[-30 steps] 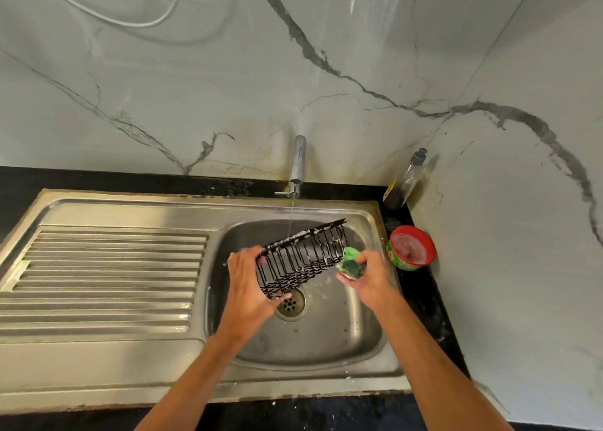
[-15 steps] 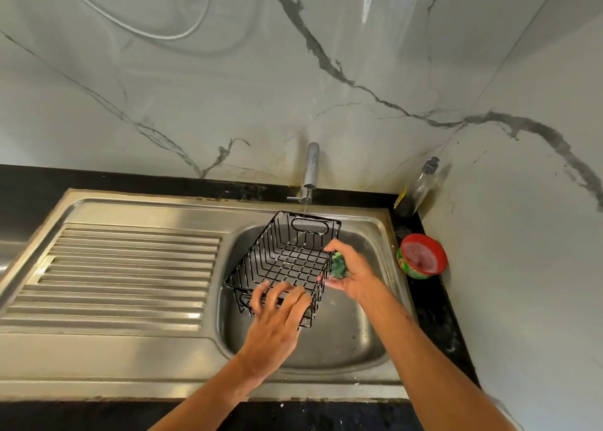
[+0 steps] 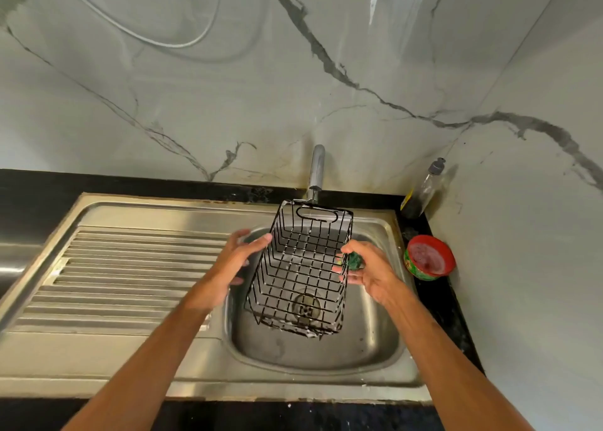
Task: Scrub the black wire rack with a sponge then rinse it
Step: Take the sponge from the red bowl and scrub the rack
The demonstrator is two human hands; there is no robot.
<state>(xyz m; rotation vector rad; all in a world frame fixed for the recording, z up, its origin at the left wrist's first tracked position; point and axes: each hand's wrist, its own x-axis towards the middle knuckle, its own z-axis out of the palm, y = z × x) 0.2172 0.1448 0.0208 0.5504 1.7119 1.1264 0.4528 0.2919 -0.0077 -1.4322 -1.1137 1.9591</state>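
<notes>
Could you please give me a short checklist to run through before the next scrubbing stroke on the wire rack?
1. Position: ok; the rack hangs over the sink.
2. Tool: ok; the right hand grips the green sponge at the rack's right side.
3. Hold: not ok; the left hand only touches the rack's left rim with straight fingers.
4. Water: cannot tell; no clear stream shows below the tap.
5. Supplies: ok; the red tub stands on the counter right of the sink.
</notes>
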